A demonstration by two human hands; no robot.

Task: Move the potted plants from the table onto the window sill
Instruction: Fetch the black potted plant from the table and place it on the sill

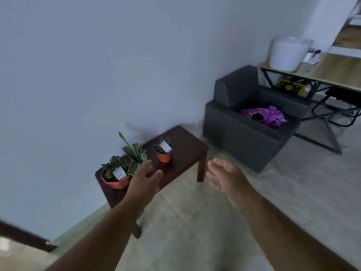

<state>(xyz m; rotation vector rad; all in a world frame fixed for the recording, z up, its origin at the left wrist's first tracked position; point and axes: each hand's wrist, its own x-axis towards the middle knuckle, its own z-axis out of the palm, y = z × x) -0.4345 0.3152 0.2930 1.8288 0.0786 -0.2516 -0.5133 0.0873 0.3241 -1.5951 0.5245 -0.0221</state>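
I note the dark wooden table (pixel 183 151) standing against the wall, carrying all three potted plants; no window sill is in view. Along its wall-side edge, the broad red pot (pixel 115 181) sits at the near left corner, the tall variegated plant (pixel 133 153) stands just beside it toward the middle, and the small orange pot (pixel 164 156) stands apart, nearer the far end. None has been lifted, so I judge the step in hand to be the first pick-up. To do it well, I would close each hand around a pot body, below the leaves and paper labels, and lift straight up to keep the soil level. My left hand (pixel 143 178) reaches forward over the table's front edge, fingers spread and holding nothing, near the tall plant's lower leaves. My right hand (pixel 226 178) hangs off the table's front edge, over the floor, palm turned inward, fingers loosely apart and empty.
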